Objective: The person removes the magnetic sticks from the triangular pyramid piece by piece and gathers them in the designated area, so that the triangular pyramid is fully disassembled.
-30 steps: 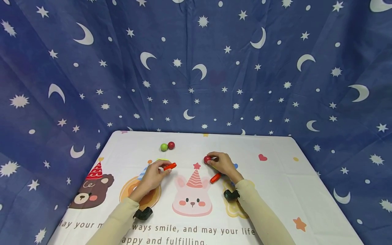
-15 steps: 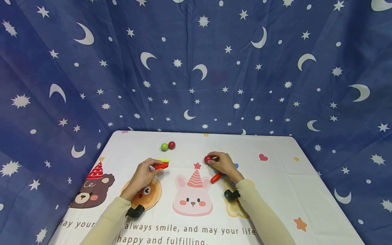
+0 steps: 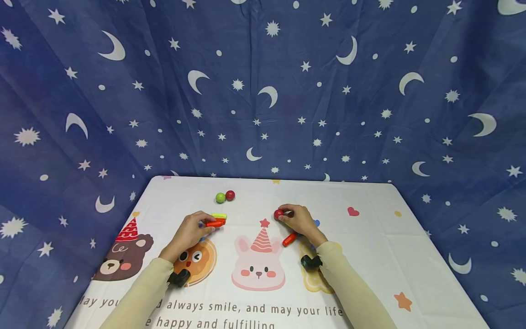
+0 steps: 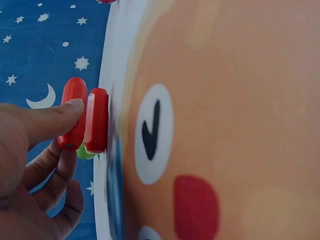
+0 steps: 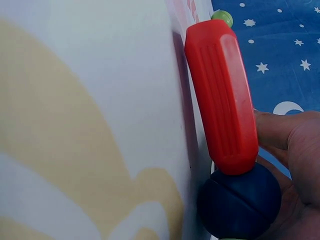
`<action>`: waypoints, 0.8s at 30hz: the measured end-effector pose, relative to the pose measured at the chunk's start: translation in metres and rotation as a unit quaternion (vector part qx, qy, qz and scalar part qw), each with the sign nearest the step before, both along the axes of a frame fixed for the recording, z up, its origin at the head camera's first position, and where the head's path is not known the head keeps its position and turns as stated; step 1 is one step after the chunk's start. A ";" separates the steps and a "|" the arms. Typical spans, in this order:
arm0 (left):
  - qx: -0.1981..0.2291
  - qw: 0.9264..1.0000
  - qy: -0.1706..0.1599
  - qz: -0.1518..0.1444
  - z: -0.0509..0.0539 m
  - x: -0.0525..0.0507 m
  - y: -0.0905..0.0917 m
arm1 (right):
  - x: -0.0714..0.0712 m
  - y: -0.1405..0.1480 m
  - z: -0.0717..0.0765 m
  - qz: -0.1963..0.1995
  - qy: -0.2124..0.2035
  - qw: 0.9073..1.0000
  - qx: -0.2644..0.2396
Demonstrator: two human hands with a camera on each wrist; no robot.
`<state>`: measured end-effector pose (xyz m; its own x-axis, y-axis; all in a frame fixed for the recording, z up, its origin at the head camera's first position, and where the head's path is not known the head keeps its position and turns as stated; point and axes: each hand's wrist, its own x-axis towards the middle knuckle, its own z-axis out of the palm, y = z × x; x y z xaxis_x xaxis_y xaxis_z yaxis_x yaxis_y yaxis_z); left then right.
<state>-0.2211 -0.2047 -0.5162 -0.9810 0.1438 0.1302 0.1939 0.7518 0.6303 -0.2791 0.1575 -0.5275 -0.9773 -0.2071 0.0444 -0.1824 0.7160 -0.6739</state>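
Note:
My left hand (image 3: 191,234) pinches a red ribbed plastic stick (image 4: 74,112) between thumb and fingers. Close beside that stick lies a second red stick (image 4: 97,122). A yellow-green stick (image 3: 219,215) is just behind them in the head view. My right hand (image 3: 301,220) holds a red ball (image 3: 278,214) by thumb and fingertips on the table. Another red stick (image 5: 222,97) lies under this hand, with its end against a dark blue ball (image 5: 240,202). The hand hides that ball in the head view. Something yellowish shows partly beneath the right fingers.
A green ball (image 3: 220,197) and a dark red ball (image 3: 230,195) sit side by side towards the back of the table. The white tablecloth (image 3: 370,237) has printed animals and lettering. A blue star-patterned curtain (image 3: 263,114) hangs behind it.
My left hand has moved left with the red stick, setting it beside the other sticks. The yellow-green stick is now more exposed. My right hand and the red ball stay in place.

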 end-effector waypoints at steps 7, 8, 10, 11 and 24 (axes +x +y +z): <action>-0.012 1.000 0.000 -0.013 -0.003 -0.003 -0.001 | 0.000 0.000 0.001 -0.002 -0.003 1.000 -0.003; -0.014 1.000 0.001 -0.013 -0.003 -0.004 -0.001 | 0.000 0.000 0.001 -0.002 -0.002 1.000 -0.002; -0.013 1.000 0.002 -0.013 -0.004 -0.005 -0.001 | 0.000 0.000 0.000 -0.002 -0.002 1.000 -0.001; -0.014 1.000 0.003 -0.013 -0.005 -0.005 -0.001 | 0.000 0.000 0.000 -0.002 -0.001 1.000 -0.001; -0.013 1.000 -0.012 -0.020 -0.006 -0.009 -0.001 | -0.001 0.000 -0.002 -0.001 0.004 1.000 0.001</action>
<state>-0.2304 -0.2056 -0.5226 -0.9771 0.1860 0.1033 0.2097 0.7599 0.6152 -0.2800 0.1576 -0.5291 -0.9774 -0.2047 0.0523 -0.1862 0.7176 -0.6711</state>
